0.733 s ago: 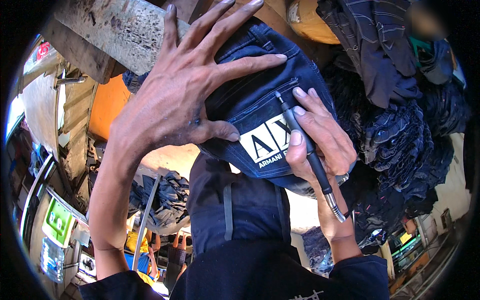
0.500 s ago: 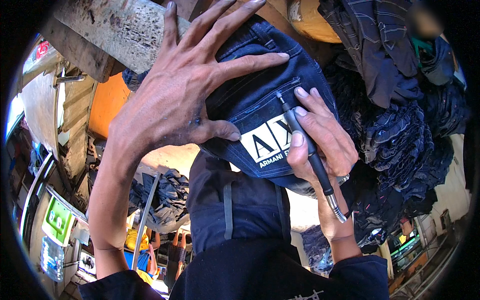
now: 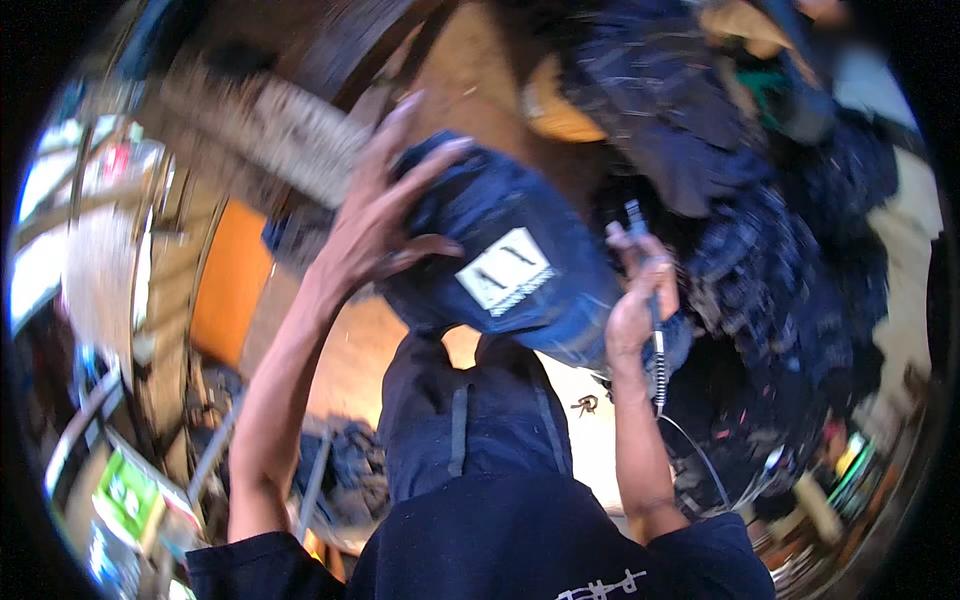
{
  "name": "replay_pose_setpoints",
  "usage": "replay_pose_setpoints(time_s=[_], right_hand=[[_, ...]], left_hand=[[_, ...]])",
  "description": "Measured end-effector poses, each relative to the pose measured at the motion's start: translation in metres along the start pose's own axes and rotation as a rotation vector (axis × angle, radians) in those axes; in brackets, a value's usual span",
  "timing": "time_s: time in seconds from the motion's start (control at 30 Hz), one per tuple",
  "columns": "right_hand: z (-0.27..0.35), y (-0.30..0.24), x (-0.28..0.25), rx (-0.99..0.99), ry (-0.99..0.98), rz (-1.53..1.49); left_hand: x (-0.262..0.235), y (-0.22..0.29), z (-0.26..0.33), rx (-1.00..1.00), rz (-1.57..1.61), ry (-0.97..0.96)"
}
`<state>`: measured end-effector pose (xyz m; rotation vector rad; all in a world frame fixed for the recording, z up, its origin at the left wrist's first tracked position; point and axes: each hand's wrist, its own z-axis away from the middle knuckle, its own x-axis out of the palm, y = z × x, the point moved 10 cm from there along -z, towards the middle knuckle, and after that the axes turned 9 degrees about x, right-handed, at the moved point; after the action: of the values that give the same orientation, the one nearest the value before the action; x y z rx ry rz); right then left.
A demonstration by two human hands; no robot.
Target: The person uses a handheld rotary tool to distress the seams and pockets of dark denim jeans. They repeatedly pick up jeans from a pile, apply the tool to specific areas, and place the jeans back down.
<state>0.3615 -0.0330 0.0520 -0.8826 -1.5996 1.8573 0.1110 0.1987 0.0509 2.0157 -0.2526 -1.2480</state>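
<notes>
A dark blue denim garment (image 3: 540,215) with a white printed patch (image 3: 503,270) is stretched smooth over a rounded form in front of me, and what supports it is hidden. My left hand (image 3: 385,215) rests at its left edge, fingers spread, with the thumb on the cloth. On the right, my right hand (image 3: 642,290) is closed round a slim rotary grinder handpiece (image 3: 656,310). Its tip points away from me, off the cloth beyond the right edge. A metal spring sleeve and a pale cable run from its near end. Motion blurs the picture.
Heaped dark denim garments (image 3: 790,270) fill the right side. A worn wooden plank (image 3: 300,135) extends from the far left up to the denim. An orange panel (image 3: 232,280) stands at left, above a green tray (image 3: 128,492). More dark cloth (image 3: 345,480) lies beside my legs.
My right hand has pulled the handpiece off the pocket area to the right. My left hand has slid toward the garment's left edge. The garment appears farther from me, and the whole view has shifted.
</notes>
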Motion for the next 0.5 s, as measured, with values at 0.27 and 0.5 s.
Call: replay_pose_setpoints(time_s=[0.27,0.5], right_hand=[[0.05,0.024,-0.079,0.002,0.041,0.388],[0.046,0.029,-0.126,-0.149,0.151,0.325]], left_hand=[[-0.021,-0.045,0.126,-0.552,0.181,0.245],[-0.037,-0.011,0.1,-0.184,-0.332,-0.015]])
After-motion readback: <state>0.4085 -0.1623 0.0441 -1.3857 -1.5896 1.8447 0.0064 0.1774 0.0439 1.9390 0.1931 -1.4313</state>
